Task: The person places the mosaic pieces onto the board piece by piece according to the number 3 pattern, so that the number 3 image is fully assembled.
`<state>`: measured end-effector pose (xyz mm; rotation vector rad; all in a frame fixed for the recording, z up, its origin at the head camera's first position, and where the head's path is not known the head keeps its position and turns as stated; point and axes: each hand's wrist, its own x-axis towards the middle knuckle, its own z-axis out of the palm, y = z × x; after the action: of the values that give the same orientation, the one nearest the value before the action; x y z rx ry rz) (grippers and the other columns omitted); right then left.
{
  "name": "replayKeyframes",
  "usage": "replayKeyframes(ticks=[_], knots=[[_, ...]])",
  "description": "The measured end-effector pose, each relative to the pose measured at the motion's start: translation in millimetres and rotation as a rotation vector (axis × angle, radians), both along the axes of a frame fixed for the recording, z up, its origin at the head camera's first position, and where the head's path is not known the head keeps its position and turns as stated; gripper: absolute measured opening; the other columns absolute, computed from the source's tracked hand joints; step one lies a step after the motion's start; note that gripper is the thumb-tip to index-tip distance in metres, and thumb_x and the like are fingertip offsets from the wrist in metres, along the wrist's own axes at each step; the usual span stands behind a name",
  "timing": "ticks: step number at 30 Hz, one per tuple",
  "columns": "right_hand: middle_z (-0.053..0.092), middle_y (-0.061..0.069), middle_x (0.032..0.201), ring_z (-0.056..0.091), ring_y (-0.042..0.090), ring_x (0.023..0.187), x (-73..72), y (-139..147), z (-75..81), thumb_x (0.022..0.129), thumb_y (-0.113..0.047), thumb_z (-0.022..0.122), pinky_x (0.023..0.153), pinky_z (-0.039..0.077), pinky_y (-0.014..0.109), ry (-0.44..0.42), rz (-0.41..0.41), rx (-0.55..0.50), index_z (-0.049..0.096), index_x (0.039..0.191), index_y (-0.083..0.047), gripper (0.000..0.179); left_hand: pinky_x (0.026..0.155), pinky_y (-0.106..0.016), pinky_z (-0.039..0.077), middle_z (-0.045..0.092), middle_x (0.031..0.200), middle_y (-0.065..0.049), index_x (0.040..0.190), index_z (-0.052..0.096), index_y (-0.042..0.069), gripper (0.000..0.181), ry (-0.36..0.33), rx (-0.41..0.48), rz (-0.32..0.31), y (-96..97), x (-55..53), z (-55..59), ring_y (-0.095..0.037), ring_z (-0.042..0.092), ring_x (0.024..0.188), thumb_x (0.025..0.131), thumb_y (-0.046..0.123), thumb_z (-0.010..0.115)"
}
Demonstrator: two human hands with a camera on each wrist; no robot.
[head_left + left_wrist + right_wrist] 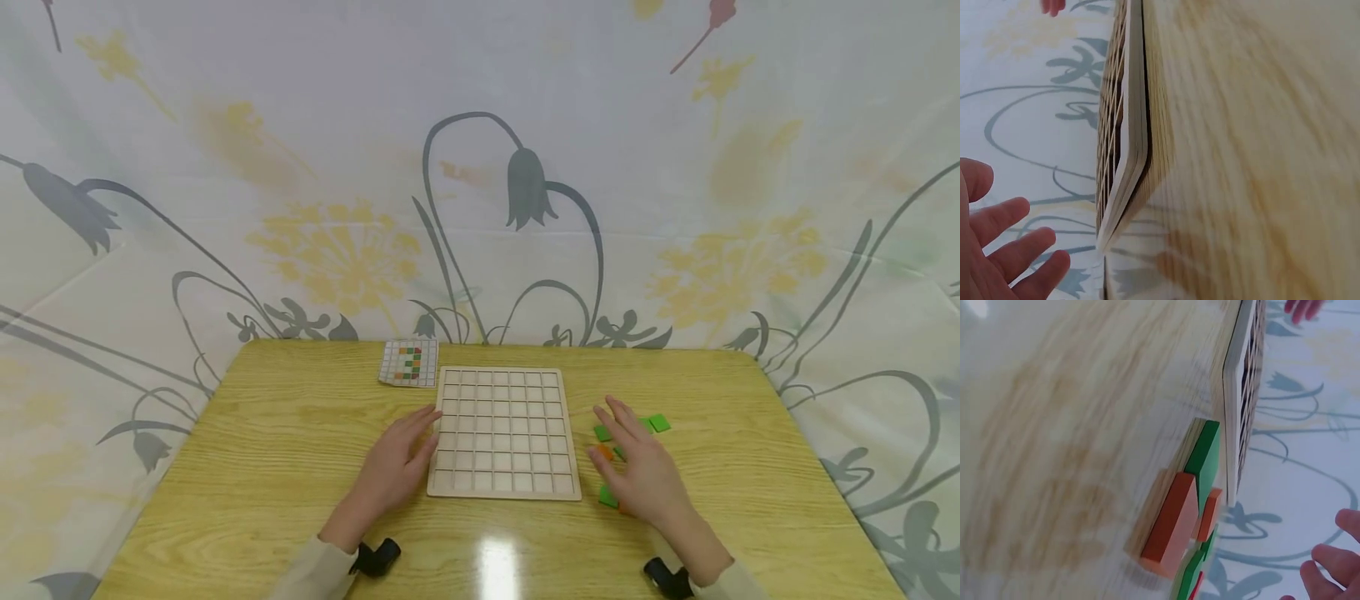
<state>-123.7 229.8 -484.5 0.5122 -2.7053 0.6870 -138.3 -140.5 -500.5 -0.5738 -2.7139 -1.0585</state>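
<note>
A square wooden grid board (504, 433) lies flat on the table. Beside its left edge is my left hand (397, 462), fingers extended and loosely spread, holding nothing; whether the fingertips touch the rim I cannot tell. My right hand (643, 471) hovers with spread fingers over a loose group of small square tiles to the right of the board. Among them are a green tile (659, 422) and an orange tile (603, 452); the hand covers part of the group. In the right wrist view a thick green tile (1205, 453) touches an orange tile (1171, 519), with several more behind.
A small printed card (408, 363) with a coloured square pattern lies at the board's upper left corner. The wooden table (300, 425) ends at the back against a flower-patterned cloth (480, 250). Black wrist-worn devices (377, 557) sit at both cuffs.
</note>
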Motion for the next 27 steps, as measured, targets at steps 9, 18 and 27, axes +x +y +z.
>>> replayKeyframes(ticks=[9, 18, 27], knots=[[0.044, 0.021, 0.150, 0.041, 0.047, 0.134, 1.7, 14, -1.8, 0.097, -0.027, 0.066, 0.095, 0.043, 0.066, -0.061, -0.050, -0.066, 0.051, 0.144, -0.002, 0.056, 0.112, -0.058, 0.030, 0.047, 0.149, -0.019, 0.141, 0.055, 0.002, 0.040, -0.105, 0.182, 0.065, 11.2, -11.9, -7.8, -0.040, 0.040, 0.138, 0.105, 0.019, 0.051], [0.052, 0.023, 0.142, 0.048, 0.050, 0.126, 3.3, 36, -2.4, 0.094, -0.014, 0.068, 0.089, 0.047, 0.065, -0.014, -0.099, -0.187, 0.063, 0.132, 0.001, 0.040, 0.114, -0.058, 0.027, 0.047, 0.148, -0.020, 0.138, 0.057, 0.000, 0.038, -0.166, 0.312, 0.180, 21.3, -19.3, -13.7, -0.041, 0.038, 0.139, 0.103, 0.015, 0.052], [0.055, 0.024, 0.139, 0.067, 0.039, 0.072, 2.1, 56, -8.9, 0.097, -0.014, 0.065, 0.038, 0.039, 0.030, -0.085, -0.141, -0.250, 0.061, 0.133, 0.003, 0.040, 0.116, -0.058, 0.022, 0.052, 0.144, -0.020, 0.134, 0.059, -0.002, 0.034, -0.136, 0.362, 0.213, 29.9, -28.2, -21.0, -0.040, 0.043, 0.136, 0.101, 0.005, 0.051]])
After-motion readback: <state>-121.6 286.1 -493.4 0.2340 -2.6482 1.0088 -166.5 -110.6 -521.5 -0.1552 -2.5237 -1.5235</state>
